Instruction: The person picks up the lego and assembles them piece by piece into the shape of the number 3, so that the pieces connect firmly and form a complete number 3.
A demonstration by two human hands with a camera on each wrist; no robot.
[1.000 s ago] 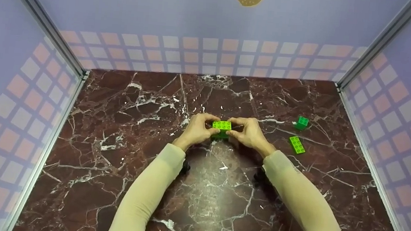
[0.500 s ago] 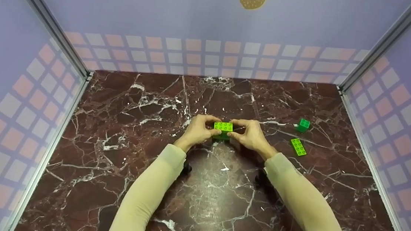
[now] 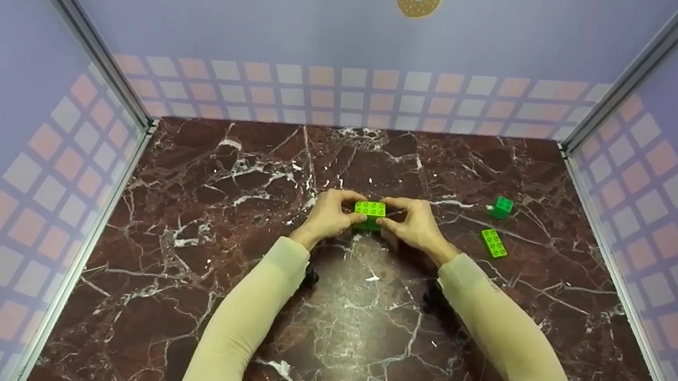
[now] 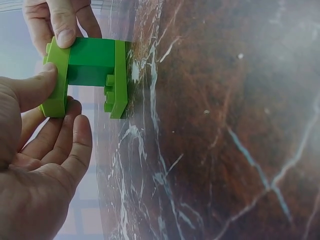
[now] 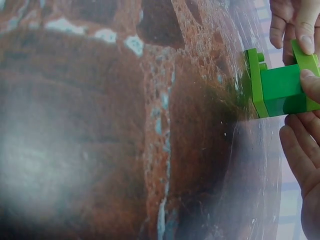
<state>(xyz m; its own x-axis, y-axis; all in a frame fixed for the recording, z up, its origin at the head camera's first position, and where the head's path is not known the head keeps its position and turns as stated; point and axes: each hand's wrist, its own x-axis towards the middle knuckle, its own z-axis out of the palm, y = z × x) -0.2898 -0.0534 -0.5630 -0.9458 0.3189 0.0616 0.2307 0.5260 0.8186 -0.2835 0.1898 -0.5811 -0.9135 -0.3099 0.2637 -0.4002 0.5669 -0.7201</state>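
Both hands pinch the lime top brick (image 3: 370, 208) of a small toy-brick stack near the middle of the table. My left hand (image 3: 330, 215) grips its left end and my right hand (image 3: 417, 223) its right end, thumbs on the near side. Beneath it is a darker green brick (image 4: 92, 59), and under that a thin lime brick (image 4: 120, 80) that rests on the table. The green brick covers only the right part of this bottom piece, leaving studs bare at the left. In the right wrist view the top brick (image 5: 308, 61) is partly hidden by fingers.
To the right lie a small green brick (image 3: 502, 207) and, nearer, a flat lime brick (image 3: 494, 243), studs up. The dark marbled table (image 3: 182, 299) is enclosed by patterned panels at the back (image 3: 304, 28), left and right.
The head view has shifted slightly, so the scene sits a little further right and lower. Both hands stay on the stack with no clear movement.
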